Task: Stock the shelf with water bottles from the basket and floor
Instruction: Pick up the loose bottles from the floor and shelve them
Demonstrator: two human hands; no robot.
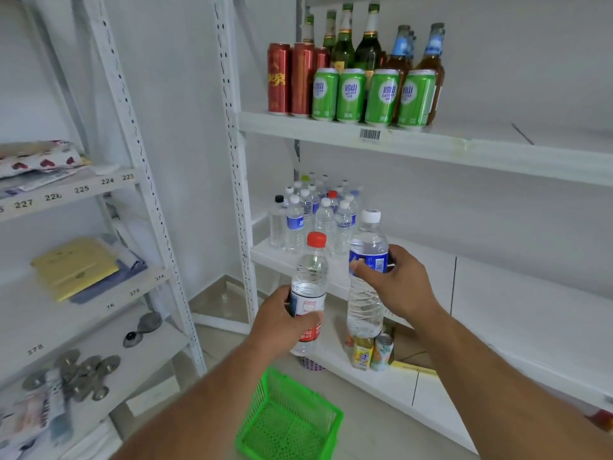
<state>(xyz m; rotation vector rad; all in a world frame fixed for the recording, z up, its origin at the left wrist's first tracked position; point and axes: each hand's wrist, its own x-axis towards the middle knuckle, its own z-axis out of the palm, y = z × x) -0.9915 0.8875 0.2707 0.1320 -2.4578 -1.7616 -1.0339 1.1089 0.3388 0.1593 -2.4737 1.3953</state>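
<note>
Your left hand has its fingers and thumb curled round the labelled middle of a red-capped water bottle, holding it upright. Your right hand wraps a taller white-capped water bottle at its blue label, thumb across the front, fingers curled behind, so the grip is closed on the bottle and it stands nearly upright. The two bottles are side by side and apart, both held in the air in front of the near edge of the middle shelf.

On that shelf, just beyond the bottles and toward its far left end, stands a cluster of water bottles, mostly white-capped, with one red cap and one black cap among them.

Below your forearms the green basket sits on the floor. To the right of it, on the lowest shelf, stand two small drink cans, touching each other.

Above, the upper shelf carries a row of green cans at the front, tall red cans to their left, and glass bottles behind them.

On the left a separate numbered rack holds folded cloth, a yellow packet and a pile of metal discs.
</note>
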